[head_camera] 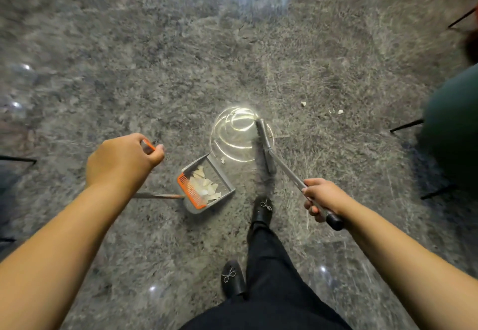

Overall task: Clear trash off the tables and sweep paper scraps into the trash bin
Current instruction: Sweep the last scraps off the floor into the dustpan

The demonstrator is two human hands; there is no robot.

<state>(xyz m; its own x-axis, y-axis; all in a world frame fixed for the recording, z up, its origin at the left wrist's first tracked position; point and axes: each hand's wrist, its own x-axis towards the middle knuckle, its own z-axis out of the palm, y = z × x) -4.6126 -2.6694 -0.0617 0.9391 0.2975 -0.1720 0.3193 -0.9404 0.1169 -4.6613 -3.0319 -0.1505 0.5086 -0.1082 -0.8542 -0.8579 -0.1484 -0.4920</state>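
Fingers (152, 152) of the left hand (121, 161) curl tight round the orange-tipped top of the dustpan handle (148, 146), thumb wrapped over it. Right hand (323, 197) grips the broom handle (292, 175), fingers closed round the metal shaft just above its black end grip. Dustpan (207, 185) sits on the grey stone floor (155, 76) below and right of the left fingers, grey with an orange comb edge, holding a heap of paper scraps (204, 183). One scrap (222, 159) lies just outside the pan mouth. Broom head (265, 146) rests on the floor ahead of the right fingers, beside a bright light reflection. Two more scraps (303, 104) lie farther out, beyond the broom head. Black shoes (262, 209) and trouser leg below. Green seat (452, 128) at the right edge, well apart from the right hand.
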